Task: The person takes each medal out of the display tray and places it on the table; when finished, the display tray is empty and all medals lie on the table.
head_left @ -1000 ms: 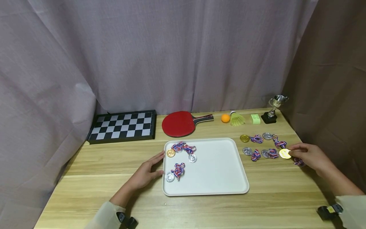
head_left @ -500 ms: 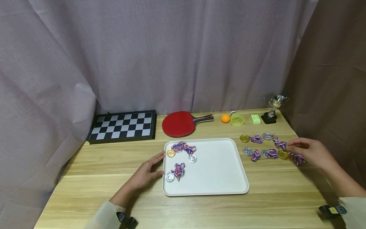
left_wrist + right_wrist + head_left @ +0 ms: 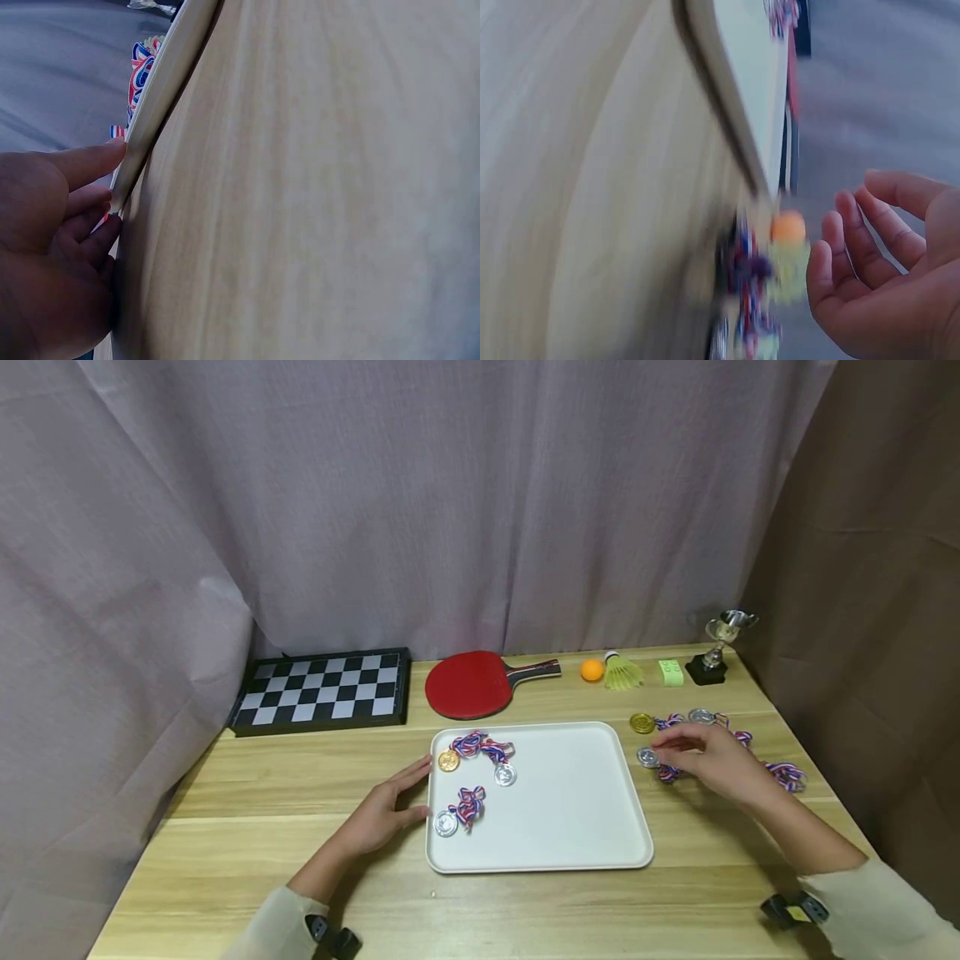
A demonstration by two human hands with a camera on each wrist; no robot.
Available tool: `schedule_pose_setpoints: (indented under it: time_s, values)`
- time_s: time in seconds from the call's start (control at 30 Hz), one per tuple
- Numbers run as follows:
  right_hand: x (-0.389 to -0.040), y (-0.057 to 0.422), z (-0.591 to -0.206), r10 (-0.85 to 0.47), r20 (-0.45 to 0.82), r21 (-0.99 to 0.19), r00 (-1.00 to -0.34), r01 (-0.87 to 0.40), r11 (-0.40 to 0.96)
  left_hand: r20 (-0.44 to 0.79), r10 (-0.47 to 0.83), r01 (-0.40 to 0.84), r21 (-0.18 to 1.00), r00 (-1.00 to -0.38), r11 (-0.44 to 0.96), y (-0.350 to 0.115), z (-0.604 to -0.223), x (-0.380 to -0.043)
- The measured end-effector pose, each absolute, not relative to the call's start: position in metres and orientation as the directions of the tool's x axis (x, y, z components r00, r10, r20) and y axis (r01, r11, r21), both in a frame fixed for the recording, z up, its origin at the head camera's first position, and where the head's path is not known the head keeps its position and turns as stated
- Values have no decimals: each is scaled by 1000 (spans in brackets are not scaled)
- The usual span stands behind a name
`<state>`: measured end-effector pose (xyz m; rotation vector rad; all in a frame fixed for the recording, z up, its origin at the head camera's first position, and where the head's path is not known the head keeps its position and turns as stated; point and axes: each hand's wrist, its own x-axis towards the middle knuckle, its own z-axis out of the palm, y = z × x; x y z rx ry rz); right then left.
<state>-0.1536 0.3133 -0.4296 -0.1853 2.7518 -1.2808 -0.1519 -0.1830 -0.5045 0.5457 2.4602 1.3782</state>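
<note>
In the head view, my left hand (image 3: 384, 814) rests against the left edge of a white tray (image 3: 562, 806), fingers and thumb touching its rim. The left wrist view shows the thumb (image 3: 97, 161) on the tray wall. A gold medal (image 3: 448, 761) and two silver medals, each with a striped ribbon, lie on the tray. My right hand (image 3: 711, 762) hovers over the medals right of the tray, fingertips near a silver medal (image 3: 648, 757), partly hiding the others. The right wrist view shows its loosely bent fingers (image 3: 847, 232) with nothing between them.
Along the back stand a checkered board (image 3: 322, 689), a red table tennis bat (image 3: 468, 685), an orange ball (image 3: 592, 670), a yellow shuttlecock (image 3: 622, 672), a light green block (image 3: 671, 672) and a small trophy (image 3: 718, 647). Another gold medal (image 3: 642, 722) lies near the tray.
My right hand has let go of a gold medal at the far right, then moved left across the medals. The left hand and the tray have stayed in place.
</note>
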Motion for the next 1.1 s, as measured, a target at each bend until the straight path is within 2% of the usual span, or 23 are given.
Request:
schedule_pose_setpoints:
  time_s: [0.3,0.43,0.77,0.93,1.1]
  values:
    - [-166,235,-452,-327,-123,-884,-937,-46,465,-49,450,203,844,-892,496,-182,-504,-152]
    - [-175,203,-466,-405,-100,-901,-909,-90,425,-51,450,202,844,-892,496,-183,-504,-152]
    - [-191,142,-477,-421,-20,-835,-907,-216,505,-53,449,198,847,-892,493,-182,-505,-153]
    - [-197,128,-481,-488,39,-780,-872,-332,531,-56,459,195,855,-887,480,-183,-504,-153]
    - [-201,126,-479,-532,22,-720,-846,-383,579,-50,461,208,845,-886,492,-184,-506,-154]
